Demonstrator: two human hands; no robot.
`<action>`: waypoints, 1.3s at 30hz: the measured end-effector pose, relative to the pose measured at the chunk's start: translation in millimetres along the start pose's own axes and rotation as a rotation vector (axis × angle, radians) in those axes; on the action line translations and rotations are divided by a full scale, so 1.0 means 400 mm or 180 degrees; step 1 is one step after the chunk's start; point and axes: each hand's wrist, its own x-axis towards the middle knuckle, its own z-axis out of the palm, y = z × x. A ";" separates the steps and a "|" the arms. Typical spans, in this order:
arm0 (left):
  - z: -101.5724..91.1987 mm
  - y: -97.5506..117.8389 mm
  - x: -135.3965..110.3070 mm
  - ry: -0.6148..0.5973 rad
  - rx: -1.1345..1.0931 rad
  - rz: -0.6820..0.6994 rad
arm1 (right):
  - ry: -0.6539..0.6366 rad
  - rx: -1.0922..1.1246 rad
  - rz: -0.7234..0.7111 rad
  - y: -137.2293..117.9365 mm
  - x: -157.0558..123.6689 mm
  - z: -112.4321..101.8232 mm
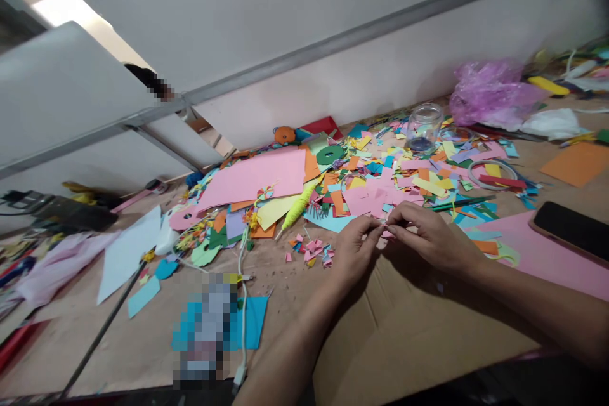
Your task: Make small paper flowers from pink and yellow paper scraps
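Observation:
My left hand (356, 247) and my right hand (423, 235) meet fingertip to fingertip above a sheet of brown cardboard (394, 342). Both are closed in a pinch on a small piece of pink paper (385, 233), mostly hidden by the fingers. Left of my left hand lies a small heap of folded paper bits (314, 252), mainly pink. Just beyond the hands, pink paper pieces (368, 196) spread among many coloured scraps. A dark green pen-like stick (464, 203) rests past my right hand.
A phone (575, 228) lies on pink paper at right. Behind stand a glass jar (423, 130) and a purple plastic bag (490, 95). Yellow cord (299, 203), a large pink sheet (257, 177) and a white cable (243, 323) are left. A partition (333, 82) borders the table.

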 end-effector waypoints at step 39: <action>-0.110 0.075 -0.007 0.0769 -0.0067 0.0001 | 0.1211 0.1442 0.0465 0.103 0.061 -0.078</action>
